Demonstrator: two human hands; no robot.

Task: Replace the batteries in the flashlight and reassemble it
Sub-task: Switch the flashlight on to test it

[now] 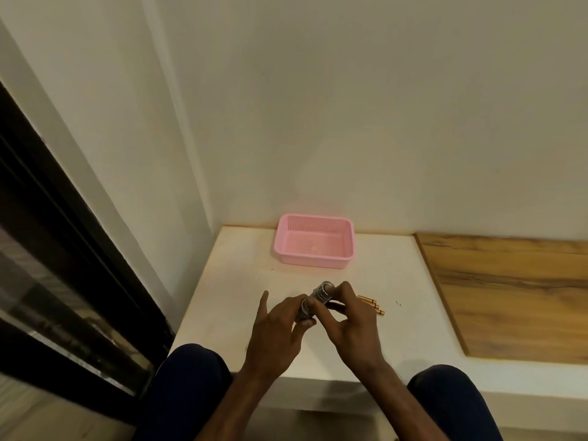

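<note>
**Flashlight held in both hands, batteries waiting beside the fingers**

Head view: A person is sitting at a white table [241,281] and looking down at both hands, which are meeting over the middle of the tabletop. The left hand [280,329] is wrapping its fingers around the near end of a small dark flashlight [313,300], with the index finger lifting straight and free. The right hand [353,316] is pinching the far, ridged end between thumb and fingertips. Both hands are gripping the flashlight; neither is relaxed.

Just beyond the right fingertips, a few gold-coloured batteries [372,303] are lying loose on the table, touching one another. Well past both hands, by the wall, a pink basket [313,261] is sitting, apparently with nothing in it.

Judging progress: the work is looking early or midway. The batteries are still outside the flashlight, so loading and closing seem to be remaining. The hands may be twisting a cap, but direction is impossible to tell.

Hard to make out: the fingers are covering most of the flashlight, so any open seam or loose cap is hidden. Whether the table batteries are old or new is unclear. The right hand is covering part of the batteries, so their count is uncertain.
</note>
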